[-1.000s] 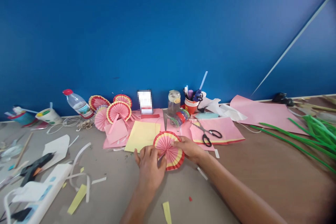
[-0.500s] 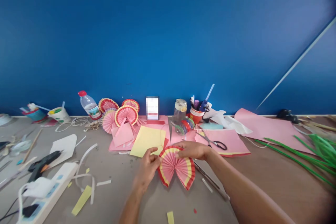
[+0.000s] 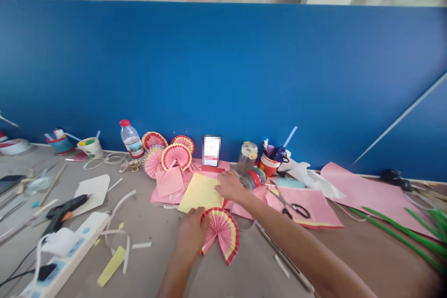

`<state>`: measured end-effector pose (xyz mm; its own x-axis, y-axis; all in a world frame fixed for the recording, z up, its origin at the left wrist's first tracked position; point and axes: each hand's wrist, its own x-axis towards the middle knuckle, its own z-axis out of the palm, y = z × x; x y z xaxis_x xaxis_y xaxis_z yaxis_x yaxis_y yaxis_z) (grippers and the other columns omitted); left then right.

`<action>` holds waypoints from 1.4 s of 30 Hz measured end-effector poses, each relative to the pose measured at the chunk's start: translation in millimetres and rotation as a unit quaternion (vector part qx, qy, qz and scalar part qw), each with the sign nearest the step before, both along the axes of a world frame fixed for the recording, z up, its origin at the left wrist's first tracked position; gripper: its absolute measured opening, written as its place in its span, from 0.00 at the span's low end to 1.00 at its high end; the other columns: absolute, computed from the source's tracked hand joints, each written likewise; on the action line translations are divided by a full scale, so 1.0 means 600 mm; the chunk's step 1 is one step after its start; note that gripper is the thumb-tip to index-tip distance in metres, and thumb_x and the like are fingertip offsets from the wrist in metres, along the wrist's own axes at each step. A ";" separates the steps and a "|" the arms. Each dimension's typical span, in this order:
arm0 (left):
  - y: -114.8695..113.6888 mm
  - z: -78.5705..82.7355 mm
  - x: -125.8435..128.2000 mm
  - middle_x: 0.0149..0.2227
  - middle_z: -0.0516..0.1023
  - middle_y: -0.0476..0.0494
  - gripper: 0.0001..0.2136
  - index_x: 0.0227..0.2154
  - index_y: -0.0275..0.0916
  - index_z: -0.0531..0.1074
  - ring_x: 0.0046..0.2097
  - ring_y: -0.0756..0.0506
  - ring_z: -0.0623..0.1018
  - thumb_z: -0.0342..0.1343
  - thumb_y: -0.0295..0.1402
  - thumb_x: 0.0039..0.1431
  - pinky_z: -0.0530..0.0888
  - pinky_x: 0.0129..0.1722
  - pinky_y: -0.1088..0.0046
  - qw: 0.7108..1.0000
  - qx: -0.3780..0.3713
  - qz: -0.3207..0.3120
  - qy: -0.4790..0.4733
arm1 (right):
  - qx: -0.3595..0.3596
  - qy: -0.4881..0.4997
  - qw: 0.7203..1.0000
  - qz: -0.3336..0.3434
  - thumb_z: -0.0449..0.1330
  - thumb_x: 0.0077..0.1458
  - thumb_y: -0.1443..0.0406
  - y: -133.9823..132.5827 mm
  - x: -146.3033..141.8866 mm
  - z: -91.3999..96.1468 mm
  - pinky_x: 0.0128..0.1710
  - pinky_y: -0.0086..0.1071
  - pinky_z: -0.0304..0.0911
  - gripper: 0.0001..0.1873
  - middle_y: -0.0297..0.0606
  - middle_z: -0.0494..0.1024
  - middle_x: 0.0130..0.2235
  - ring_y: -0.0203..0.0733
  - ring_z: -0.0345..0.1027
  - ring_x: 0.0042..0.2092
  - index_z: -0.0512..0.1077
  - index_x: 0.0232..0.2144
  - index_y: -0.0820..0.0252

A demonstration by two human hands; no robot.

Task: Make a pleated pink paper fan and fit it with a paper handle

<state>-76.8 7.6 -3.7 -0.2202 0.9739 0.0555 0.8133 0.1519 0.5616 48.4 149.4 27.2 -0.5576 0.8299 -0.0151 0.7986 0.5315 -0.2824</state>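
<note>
My left hand (image 3: 191, 233) is closed on the left edge of a pleated paper fan (image 3: 223, 226), pink with a yellow band and red rim, held a little above the table with its two ends pointing down. Behind the fan, my right hand (image 3: 230, 187) reaches over the right edge of a yellow paper sheet (image 3: 199, 189). Its fingers look apart and bent downward; their tips are partly hidden, and I see nothing held in them. A thin cord (image 3: 248, 229) curves on the table below my right forearm.
Finished fans (image 3: 176, 156) lean by the blue partition, near a bottle (image 3: 132, 139), a phone (image 3: 211, 150) and a jar (image 3: 247, 156). Scissors (image 3: 289, 205) lie on pink paper at right. A glue gun (image 3: 66, 209) and power strip (image 3: 70, 251) are at left.
My right hand has let go of the fan and moved forward to the yellow sheet. My left hand still holds the fan, now slightly lower and to the left. The view has tilted up.
</note>
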 end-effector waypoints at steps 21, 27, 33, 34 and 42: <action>0.020 -0.011 -0.053 0.39 0.78 0.35 0.18 0.50 0.35 0.65 0.42 0.40 0.76 0.45 0.24 0.57 0.58 0.48 0.57 0.971 -0.007 0.208 0.114 | -0.010 0.078 0.989 0.128 0.52 0.55 0.68 0.036 -0.056 -0.028 0.38 0.27 0.61 0.14 0.34 0.78 0.40 0.36 0.70 0.39 0.73 0.42 0.54; 0.010 0.003 -0.100 0.36 0.77 0.36 0.17 0.47 0.35 0.67 0.39 0.38 0.75 0.44 0.24 0.54 0.59 0.46 0.56 0.937 0.007 0.303 0.173 | 0.054 0.045 0.993 0.098 0.44 0.60 0.70 0.074 -0.079 -0.016 0.45 0.34 0.58 0.19 0.45 0.73 0.45 0.44 0.65 0.47 0.72 0.46 0.61; 0.005 0.008 -0.096 0.52 0.66 0.29 0.17 0.47 0.35 0.68 0.53 0.32 0.65 0.47 0.25 0.53 0.53 0.52 0.46 0.900 0.141 0.357 0.206 | 0.091 -0.010 0.984 0.151 0.55 0.51 0.72 0.073 -0.118 -0.022 0.49 0.36 0.54 0.12 0.40 0.73 0.43 0.46 0.60 0.49 0.76 0.35 0.58; 0.006 0.008 -0.089 0.54 0.64 0.29 0.17 0.47 0.36 0.68 0.55 0.32 0.63 0.47 0.26 0.53 0.53 0.53 0.45 0.907 0.180 0.338 0.176 | 0.100 -0.011 0.984 0.145 0.55 0.51 0.72 0.073 -0.119 -0.018 0.49 0.35 0.53 0.10 0.40 0.74 0.42 0.46 0.60 0.49 0.76 0.33 0.59; 0.012 0.014 -0.026 0.37 0.77 0.40 0.12 0.35 0.38 0.71 0.42 0.41 0.76 0.53 0.41 0.54 0.71 0.44 0.65 0.866 0.147 0.100 -0.467 | 0.161 0.022 0.987 -0.012 0.45 0.58 0.71 0.024 -0.015 0.037 0.34 0.31 0.52 0.13 0.42 0.74 0.32 0.40 0.66 0.34 0.70 0.33 0.64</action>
